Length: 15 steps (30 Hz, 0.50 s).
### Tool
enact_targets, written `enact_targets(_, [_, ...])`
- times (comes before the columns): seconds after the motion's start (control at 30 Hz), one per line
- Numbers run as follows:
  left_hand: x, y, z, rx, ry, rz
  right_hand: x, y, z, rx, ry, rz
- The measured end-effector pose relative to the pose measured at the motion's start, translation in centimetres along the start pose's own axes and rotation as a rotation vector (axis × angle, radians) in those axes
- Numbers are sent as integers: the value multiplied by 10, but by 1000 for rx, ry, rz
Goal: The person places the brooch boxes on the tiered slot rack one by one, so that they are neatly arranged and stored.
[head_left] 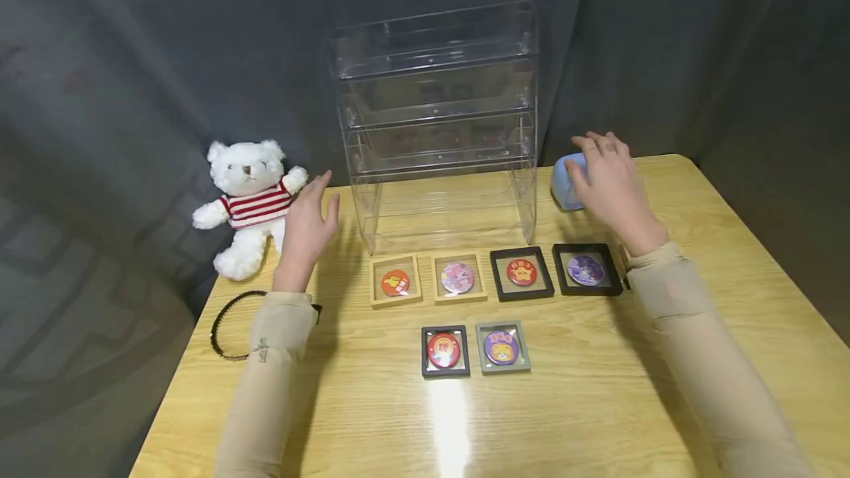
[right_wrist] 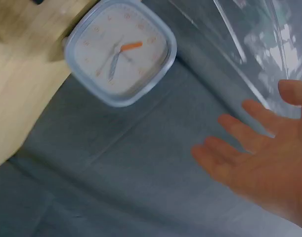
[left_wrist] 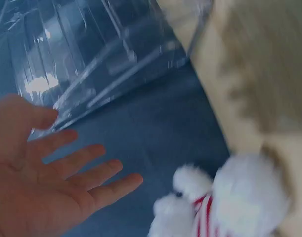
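My left hand [head_left: 308,231] is raised beside a white teddy bear [head_left: 246,172] in a red-and-white striped top, overlapping its side in the head view. Its fingers are spread and hold nothing. My right hand [head_left: 614,186] hovers by a light blue clock [head_left: 563,184], partly covering it from above; the right wrist view has the clock's dial [right_wrist: 118,52] facing the camera, apart from the loosely extended fingers. Between the hands stands a clear acrylic display rack [head_left: 434,80] with several tiers, at the back of the table.
Before the rack lies a row of square framed badges, including a wooden frame [head_left: 395,281] and a black frame [head_left: 587,270]. Nearer are another dark frame [head_left: 445,351] and a grey-green one [head_left: 502,347]. A black headband [head_left: 215,330] lies at left. Dark cloth [head_left: 664,43] hangs behind the table [head_left: 358,419].
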State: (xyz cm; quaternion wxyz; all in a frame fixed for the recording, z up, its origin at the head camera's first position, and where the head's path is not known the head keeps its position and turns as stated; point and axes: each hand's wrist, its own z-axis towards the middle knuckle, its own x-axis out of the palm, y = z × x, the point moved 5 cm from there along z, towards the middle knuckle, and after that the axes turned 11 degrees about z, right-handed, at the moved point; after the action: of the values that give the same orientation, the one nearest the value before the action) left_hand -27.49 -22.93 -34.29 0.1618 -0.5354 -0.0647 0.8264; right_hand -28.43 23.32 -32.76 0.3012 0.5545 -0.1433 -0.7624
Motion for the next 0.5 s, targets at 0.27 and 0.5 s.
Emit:
enact_targets(0.27, [28, -13, -8, -55, 69, -255, -33, -58, -38, 52, 132, 195])
enact_targets(0.5, [43, -23, -13, -88, 76, -309, -49, -112, -76, 96, 276, 267])
